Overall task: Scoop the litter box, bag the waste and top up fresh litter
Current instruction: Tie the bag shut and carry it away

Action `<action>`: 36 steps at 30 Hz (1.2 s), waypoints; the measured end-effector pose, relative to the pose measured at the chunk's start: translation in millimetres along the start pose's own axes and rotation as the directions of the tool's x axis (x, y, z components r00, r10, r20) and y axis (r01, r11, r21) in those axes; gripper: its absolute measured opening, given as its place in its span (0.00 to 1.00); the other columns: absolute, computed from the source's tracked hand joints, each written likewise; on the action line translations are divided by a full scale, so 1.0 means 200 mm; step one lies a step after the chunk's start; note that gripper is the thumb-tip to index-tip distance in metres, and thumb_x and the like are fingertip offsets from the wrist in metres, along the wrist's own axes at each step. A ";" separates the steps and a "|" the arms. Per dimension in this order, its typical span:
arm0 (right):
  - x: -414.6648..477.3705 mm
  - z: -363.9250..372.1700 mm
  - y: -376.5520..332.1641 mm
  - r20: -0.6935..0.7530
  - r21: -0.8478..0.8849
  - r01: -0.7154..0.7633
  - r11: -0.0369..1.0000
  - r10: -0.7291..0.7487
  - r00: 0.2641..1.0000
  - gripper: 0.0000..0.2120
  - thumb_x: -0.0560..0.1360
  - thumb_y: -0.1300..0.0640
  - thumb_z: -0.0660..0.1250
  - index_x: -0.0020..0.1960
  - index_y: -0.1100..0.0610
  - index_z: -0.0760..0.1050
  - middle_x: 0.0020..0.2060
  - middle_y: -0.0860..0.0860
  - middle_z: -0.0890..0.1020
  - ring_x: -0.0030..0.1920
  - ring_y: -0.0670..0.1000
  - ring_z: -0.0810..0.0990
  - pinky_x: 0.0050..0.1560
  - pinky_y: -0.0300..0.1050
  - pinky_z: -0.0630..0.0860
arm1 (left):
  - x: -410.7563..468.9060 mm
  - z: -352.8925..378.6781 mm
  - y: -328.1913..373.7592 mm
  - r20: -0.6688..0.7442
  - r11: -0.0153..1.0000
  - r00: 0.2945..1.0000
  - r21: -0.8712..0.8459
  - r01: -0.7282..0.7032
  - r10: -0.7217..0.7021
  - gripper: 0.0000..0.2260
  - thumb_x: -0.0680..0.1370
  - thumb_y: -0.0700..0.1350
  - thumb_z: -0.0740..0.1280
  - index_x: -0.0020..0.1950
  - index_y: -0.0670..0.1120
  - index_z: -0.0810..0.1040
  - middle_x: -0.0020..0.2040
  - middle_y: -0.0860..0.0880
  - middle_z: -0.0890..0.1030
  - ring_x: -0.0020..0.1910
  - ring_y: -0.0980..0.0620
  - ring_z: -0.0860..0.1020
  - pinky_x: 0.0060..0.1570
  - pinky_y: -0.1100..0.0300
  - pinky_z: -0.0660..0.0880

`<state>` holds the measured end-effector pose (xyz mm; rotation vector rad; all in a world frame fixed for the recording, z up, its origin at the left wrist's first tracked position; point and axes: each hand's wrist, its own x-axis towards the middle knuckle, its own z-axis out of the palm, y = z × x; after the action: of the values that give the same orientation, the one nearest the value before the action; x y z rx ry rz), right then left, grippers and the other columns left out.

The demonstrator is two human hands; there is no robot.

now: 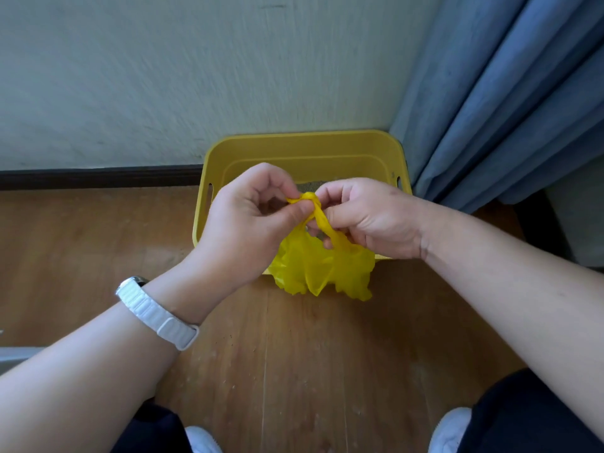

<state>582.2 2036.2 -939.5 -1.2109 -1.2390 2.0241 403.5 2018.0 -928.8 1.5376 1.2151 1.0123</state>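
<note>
I am crouched over a warm brown wood-plank floor (294,354), its grain running away from me and speckled with pale grit. It meets a rough, off-white plastered wall (163,76) along a dark skirting board (98,178). Heavy blue fabric curtains (506,93) hang in deep folds at the right.

Against the wall sits the yellow rectangular plastic litter box (304,148), smooth, with rounded corners and slot handles in its side walls; a strip of grey litter (310,185) shows inside, behind my knuckles.

In front of the box I hold up a thin, crinkled yellow plastic bag (313,266), its bulging bottom hanging just above the floor at the box's near edge. My left hand (251,217) pinches one twisted handle between thumb and curled fingers; my right hand (366,217) is curled round the other, the two strands crossing in a knot between my fingertips.

A white woven watch band (157,312) wraps my left wrist. White shoe toes (202,439) and dark trousers (529,416) edge the bottom.
</note>
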 end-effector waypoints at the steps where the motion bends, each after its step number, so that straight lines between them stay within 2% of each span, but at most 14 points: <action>1: 0.00 0.01 0.00 -0.030 0.010 0.047 0.999 -0.047 0.998 0.09 0.71 0.70 0.68 0.43 0.58 0.76 0.33 0.52 0.81 0.35 0.51 0.76 0.38 0.44 0.73 | 0.00 0.00 0.01 -0.003 0.996 0.999 -0.083 0.033 -0.033 0.08 0.70 0.42 0.74 0.40 0.47 0.75 0.35 0.43 0.82 0.34 0.48 0.75 0.33 0.54 0.71; 4: 0.01 0.04 -0.01 -0.139 -0.057 0.185 0.981 -0.191 0.972 0.09 0.65 0.67 0.66 0.42 0.56 0.74 0.32 0.52 0.77 0.34 0.50 0.73 0.35 0.44 0.68 | 0.02 0.01 0.03 -0.027 0.979 0.993 -0.177 0.104 -0.111 0.08 0.69 0.41 0.75 0.39 0.47 0.76 0.35 0.46 0.81 0.35 0.49 0.75 0.35 0.56 0.70; 7: 0.00 0.06 -0.02 -0.202 -0.174 0.276 0.945 -0.309 0.929 0.08 0.69 0.68 0.63 0.44 0.58 0.74 0.33 0.54 0.77 0.33 0.47 0.73 0.34 0.39 0.68 | 0.03 0.00 0.02 -0.097 0.960 0.975 -0.218 0.173 -0.198 0.09 0.69 0.41 0.76 0.37 0.49 0.77 0.36 0.45 0.81 0.36 0.48 0.76 0.37 0.55 0.70; 9: -0.02 0.08 -0.03 -0.201 -0.244 0.307 0.920 -0.358 0.912 0.09 0.72 0.71 0.62 0.49 0.61 0.75 0.35 0.55 0.79 0.33 0.44 0.75 0.34 0.35 0.70 | 0.03 0.00 0.01 -0.109 0.938 0.960 -0.265 0.221 -0.257 0.09 0.68 0.42 0.77 0.36 0.51 0.78 0.37 0.44 0.81 0.37 0.47 0.77 0.38 0.52 0.70; 10: -0.02 0.08 -0.03 -0.194 -0.269 0.315 0.910 -0.371 0.908 0.11 0.71 0.69 0.64 0.52 0.61 0.75 0.37 0.58 0.80 0.35 0.45 0.77 0.35 0.35 0.71 | 0.03 0.00 0.01 -0.113 0.929 0.953 -0.281 0.241 -0.282 0.09 0.68 0.42 0.77 0.36 0.51 0.78 0.37 0.43 0.81 0.37 0.47 0.76 0.38 0.52 0.69; 13: -0.02 0.10 0.00 -0.170 -0.374 0.338 0.864 -0.422 0.891 0.21 0.67 0.65 0.66 0.59 0.51 0.73 0.43 0.62 0.80 0.41 0.59 0.78 0.41 0.53 0.76 | 0.04 0.01 -0.01 -0.147 0.912 0.931 -0.302 0.279 -0.334 0.10 0.69 0.41 0.77 0.37 0.50 0.77 0.34 0.46 0.79 0.34 0.49 0.75 0.37 0.53 0.68; 16: -0.01 0.12 0.03 -0.154 -0.543 0.352 0.763 -0.503 0.851 0.19 0.69 0.66 0.68 0.55 0.49 0.74 0.41 0.59 0.78 0.41 0.60 0.77 0.43 0.60 0.76 | 0.04 0.01 -0.02 -0.153 0.890 0.917 -0.341 0.302 -0.369 0.09 0.67 0.41 0.77 0.37 0.50 0.77 0.34 0.46 0.77 0.36 0.47 0.74 0.38 0.52 0.68; 18: -0.01 0.13 0.03 -0.199 -0.612 0.337 0.715 -0.552 0.809 0.15 0.71 0.65 0.70 0.53 0.50 0.76 0.39 0.56 0.79 0.40 0.56 0.77 0.44 0.56 0.76 | 0.03 0.01 -0.01 -0.113 0.874 0.920 -0.374 0.311 -0.376 0.10 0.70 0.37 0.75 0.39 0.47 0.76 0.33 0.47 0.76 0.32 0.50 0.73 0.34 0.57 0.69; 20: -0.01 0.14 0.02 -0.261 -0.626 0.349 0.697 -0.609 0.749 0.10 0.72 0.64 0.72 0.49 0.51 0.78 0.40 0.51 0.81 0.41 0.49 0.78 0.44 0.47 0.77 | 0.02 0.01 0.00 -0.046 0.837 0.927 -0.450 0.313 -0.372 0.09 0.72 0.34 0.73 0.41 0.46 0.76 0.31 0.48 0.75 0.31 0.52 0.72 0.33 0.59 0.67; 23: -0.02 0.12 0.00 -0.336 -0.596 0.364 0.715 -0.635 0.696 0.05 0.73 0.59 0.73 0.46 0.51 0.82 0.38 0.44 0.82 0.39 0.42 0.78 0.41 0.37 0.76 | 0.02 0.00 0.00 0.023 0.783 0.940 -0.546 0.297 -0.340 0.05 0.71 0.38 0.72 0.40 0.46 0.78 0.31 0.48 0.73 0.32 0.51 0.69 0.35 0.56 0.65; 27: -0.04 0.12 0.01 -0.347 -0.574 0.364 0.734 -0.620 0.704 0.03 0.75 0.58 0.72 0.46 0.51 0.84 0.39 0.44 0.85 0.43 0.42 0.82 0.47 0.42 0.79 | 0.02 0.00 -0.02 -0.012 0.847 0.952 -0.461 0.265 -0.304 0.04 0.74 0.40 0.70 0.41 0.47 0.79 0.34 0.47 0.78 0.34 0.51 0.74 0.37 0.55 0.69; 31: -0.05 0.10 0.00 -0.384 -0.591 0.364 0.720 -0.648 0.658 0.07 0.76 0.58 0.70 0.43 0.47 0.82 0.38 0.40 0.83 0.43 0.41 0.82 0.45 0.35 0.77 | 0.02 -0.01 -0.04 -0.087 0.927 0.972 -0.331 0.179 -0.219 0.03 0.75 0.41 0.69 0.42 0.47 0.77 0.41 0.44 0.81 0.42 0.48 0.77 0.45 0.51 0.72; 33: -0.05 0.07 0.01 -0.424 -0.605 0.338 0.721 -0.651 0.630 0.06 0.77 0.57 0.69 0.42 0.51 0.82 0.35 0.45 0.83 0.40 0.46 0.81 0.42 0.42 0.78 | 0.03 -0.02 -0.05 -0.133 0.953 0.976 -0.274 0.132 -0.174 0.05 0.76 0.39 0.67 0.42 0.47 0.75 0.42 0.45 0.82 0.43 0.50 0.78 0.46 0.54 0.74; 36: -0.04 0.02 0.03 -0.449 -0.617 0.305 0.725 -0.643 0.620 0.08 0.78 0.55 0.68 0.41 0.56 0.81 0.33 0.52 0.82 0.37 0.54 0.81 0.38 0.53 0.77 | 0.04 -0.04 -0.06 -0.219 0.981 0.969 -0.180 0.077 -0.116 0.11 0.79 0.33 0.64 0.41 0.47 0.73 0.39 0.46 0.78 0.39 0.56 0.78 0.43 0.63 0.74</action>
<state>583.1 2025.1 -939.2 -1.4021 -1.5224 0.7693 394.8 2028.1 -937.6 1.2425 1.3112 1.2210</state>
